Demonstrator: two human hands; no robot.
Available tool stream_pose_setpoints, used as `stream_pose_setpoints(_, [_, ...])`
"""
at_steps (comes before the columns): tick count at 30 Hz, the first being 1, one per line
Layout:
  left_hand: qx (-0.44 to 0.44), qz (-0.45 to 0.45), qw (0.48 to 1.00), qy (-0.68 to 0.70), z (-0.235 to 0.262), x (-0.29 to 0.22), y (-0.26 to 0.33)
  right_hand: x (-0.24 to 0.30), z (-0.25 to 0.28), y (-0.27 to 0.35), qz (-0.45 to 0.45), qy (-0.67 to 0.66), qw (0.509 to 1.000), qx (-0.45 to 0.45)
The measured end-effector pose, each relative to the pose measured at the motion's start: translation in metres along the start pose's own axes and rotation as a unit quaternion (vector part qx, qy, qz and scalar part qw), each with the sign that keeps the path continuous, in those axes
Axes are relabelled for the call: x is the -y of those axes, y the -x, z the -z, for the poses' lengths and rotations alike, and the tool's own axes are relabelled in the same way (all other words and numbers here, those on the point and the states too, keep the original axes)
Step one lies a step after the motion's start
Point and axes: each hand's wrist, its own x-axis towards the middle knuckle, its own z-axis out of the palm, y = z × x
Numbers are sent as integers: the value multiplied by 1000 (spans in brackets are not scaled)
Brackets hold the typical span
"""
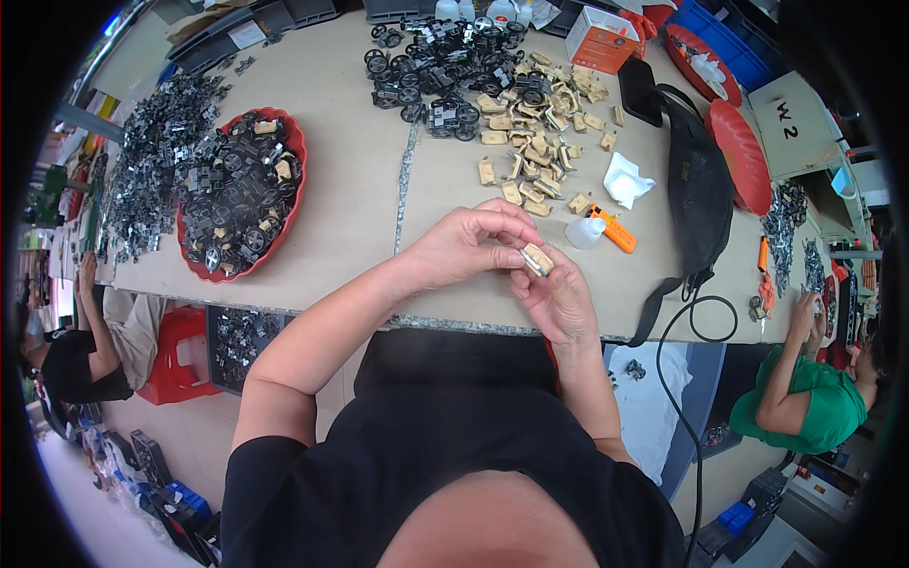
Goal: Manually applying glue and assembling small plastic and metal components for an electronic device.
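Note:
A small tan plastic part with a grey piece on it [537,260] is held between both hands, just over the table's near edge. My left hand [466,248] pinches it from the left with thumb and fingers. From the right, my right hand [561,298] closes its fingers round the same part. Beyond the hands lies a loose pile of tan plastic parts [535,151]. Black toy-car chassis with wheels [445,66] are heaped behind that pile. To the right of the hands are a small white squeeze bottle [585,233] and an orange tool [614,229].
At the left, a red scalloped basin [299,156] holds black wheeled parts beside a heap of small dark parts [156,151]. A crumpled white tissue [627,180], a black bag [699,180] and an orange-white box [601,40] lie rightward. Other people work at both sides.

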Motion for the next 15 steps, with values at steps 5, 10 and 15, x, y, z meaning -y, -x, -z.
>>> stream_pose_setpoints(5, [-233,5,918,-322,49,-9,-17,3,2,0,-2,-21,999,-37])
stream_pose_setpoints(10, [-310,-5,747,-588,90,-12,-35,2,0,-3,-9,-33,999,-34])
stream_pose_setpoints(15, [-279,30,729,-624,89,-15,-22,1,3,0,-9,-26,999,-32])
